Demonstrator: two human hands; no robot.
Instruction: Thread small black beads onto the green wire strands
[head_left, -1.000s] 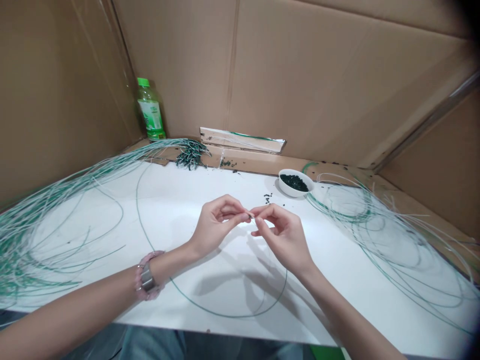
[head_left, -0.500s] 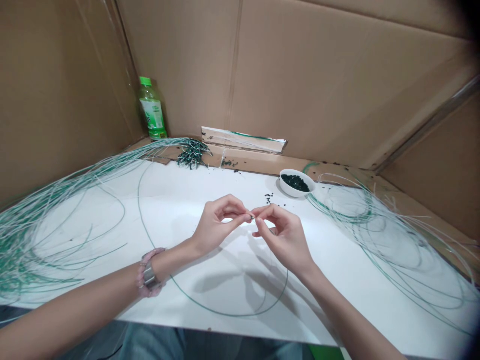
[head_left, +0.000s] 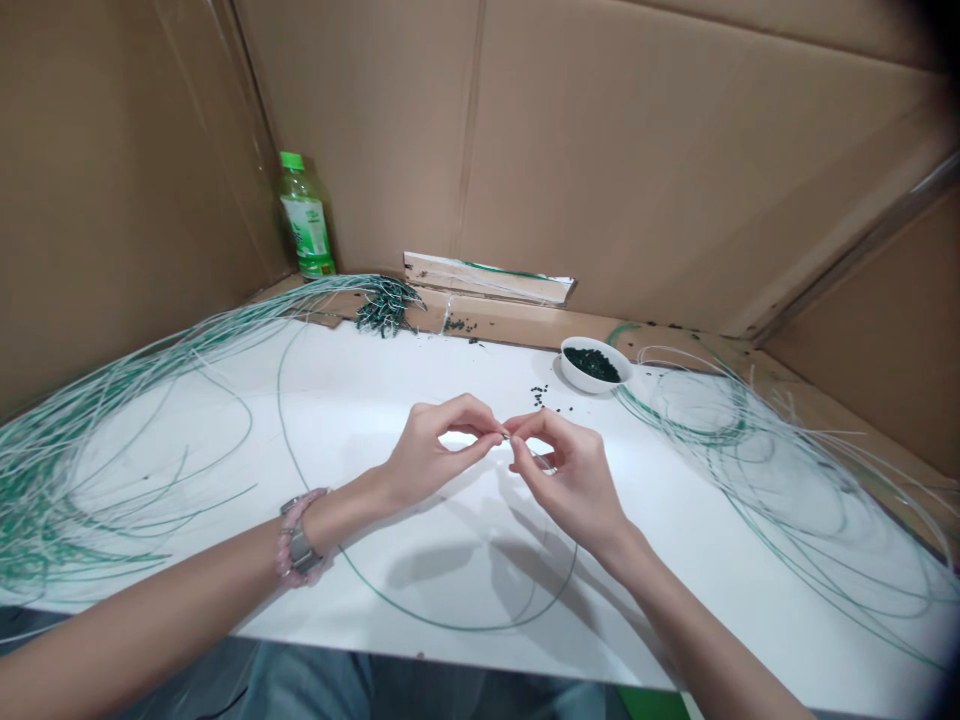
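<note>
My left hand [head_left: 442, 440] and my right hand [head_left: 568, 462] meet above the middle of the white work surface, fingertips nearly touching. Each pinches with thumb and forefinger. A tiny dark piece shows at the fingertips, too small to name for certain. A thin green wire [head_left: 480, 628] hangs in a wide loop below; one part rises toward my right hand, the other passes under my left forearm and curves up at the left. How the wire's end sits between the fingers is hidden. A pink bracelet and a metal band circle my left wrist.
A white bowl [head_left: 568, 374] of small dark pieces stands back right, with loose pieces [head_left: 538, 396] beside it. Coiled wires [head_left: 739, 440] lie right. A long bundle of green and white wires [head_left: 150, 385] fills the left, its dark tips [head_left: 386, 305] near a green bottle [head_left: 306, 225]. Cardboard walls [head_left: 600, 150] enclose the surface.
Hardly anything differs. The fingers of my right hand have shifted slightly at the pinch, and my left wrist has turned a little. The green wire loop keeps its place.
</note>
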